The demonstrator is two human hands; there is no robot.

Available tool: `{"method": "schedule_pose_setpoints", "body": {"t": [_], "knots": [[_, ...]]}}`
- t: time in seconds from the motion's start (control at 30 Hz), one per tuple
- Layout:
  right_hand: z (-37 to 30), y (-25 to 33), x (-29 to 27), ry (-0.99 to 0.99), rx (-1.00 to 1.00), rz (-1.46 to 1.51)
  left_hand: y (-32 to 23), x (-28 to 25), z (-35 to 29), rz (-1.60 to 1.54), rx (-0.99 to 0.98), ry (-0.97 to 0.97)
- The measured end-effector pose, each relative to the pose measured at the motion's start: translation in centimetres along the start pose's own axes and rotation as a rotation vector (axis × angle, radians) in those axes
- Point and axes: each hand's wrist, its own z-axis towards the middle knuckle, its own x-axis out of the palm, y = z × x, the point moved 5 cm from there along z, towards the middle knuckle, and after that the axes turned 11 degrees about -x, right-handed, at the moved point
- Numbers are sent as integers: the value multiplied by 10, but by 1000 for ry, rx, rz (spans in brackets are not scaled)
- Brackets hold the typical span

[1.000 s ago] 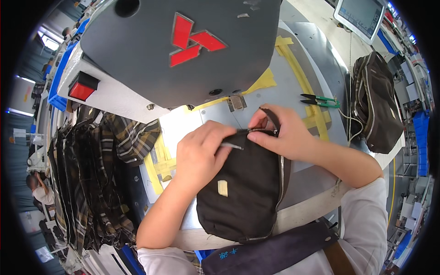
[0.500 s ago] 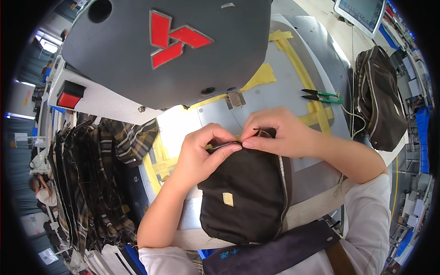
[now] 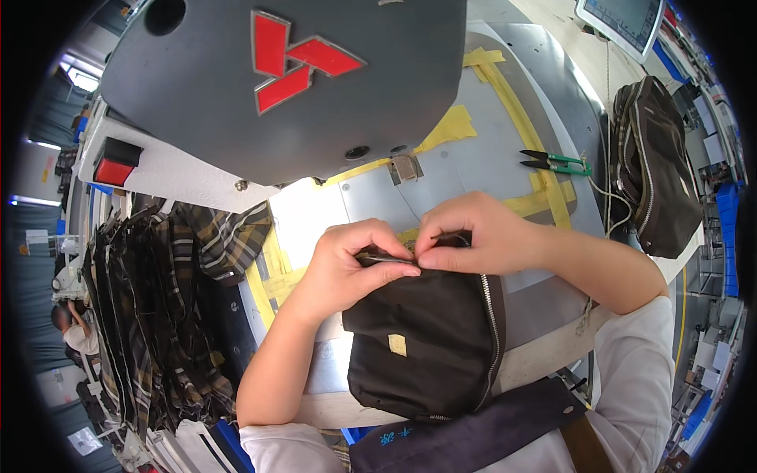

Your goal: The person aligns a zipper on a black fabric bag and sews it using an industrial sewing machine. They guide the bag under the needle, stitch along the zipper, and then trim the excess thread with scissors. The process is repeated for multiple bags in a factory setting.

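A dark brown fabric bag piece (image 3: 426, 339) with a silver zipper (image 3: 491, 323) along its right side hangs over the near edge of the work plate. A small pale yellow patch (image 3: 397, 344) shows on its face. Both hands pinch its top edge close together, thumbs towards me. My left hand (image 3: 351, 264) grips the edge just left of its middle. Fingertips of my right hand (image 3: 465, 236) meet the left ones there, with a bit of folded fabric standing up beside them. What lies inside the fold is hidden.
The grey sewing machine head (image 3: 213, 87) looms over the far left. Green-handled thread snips (image 3: 556, 163) lie on the taped plate (image 3: 505, 102). Plaid fabric pieces (image 3: 158, 315) are heaped at left; another brown zippered bag (image 3: 658, 165) lies at right. A screen (image 3: 623, 24) stands far right.
Both hands have shifted slightly towards me, and the bag's top edge has come down with them. They still pinch the same edge.
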Motion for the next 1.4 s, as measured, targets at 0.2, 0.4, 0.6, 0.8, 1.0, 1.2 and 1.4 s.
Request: {"method": "schedule_pose_setpoints", "body": {"t": [0.2,0.4,0.6,0.8,1.0,1.2,1.4], "knots": [[-4,9,3,-45,-134,-267,0,2,-2,56,-62,-16],[-4,8,5,-103,16,-362,-20,11,-3,331,136,-169],[-1,-8,-5,-150,273,47,-18,9,-6,543,252,-212],[-2,0,1,-89,20,-108,-19,11,-5,485,353,-341],[3,-11,-8,-42,255,80,-35,18,-16,766,586,-421],[-8,-8,5,-365,254,86,-33,25,-10,798,416,-460],[-6,2,5,-382,-5,-228,-25,22,-12,678,174,-470]]}}
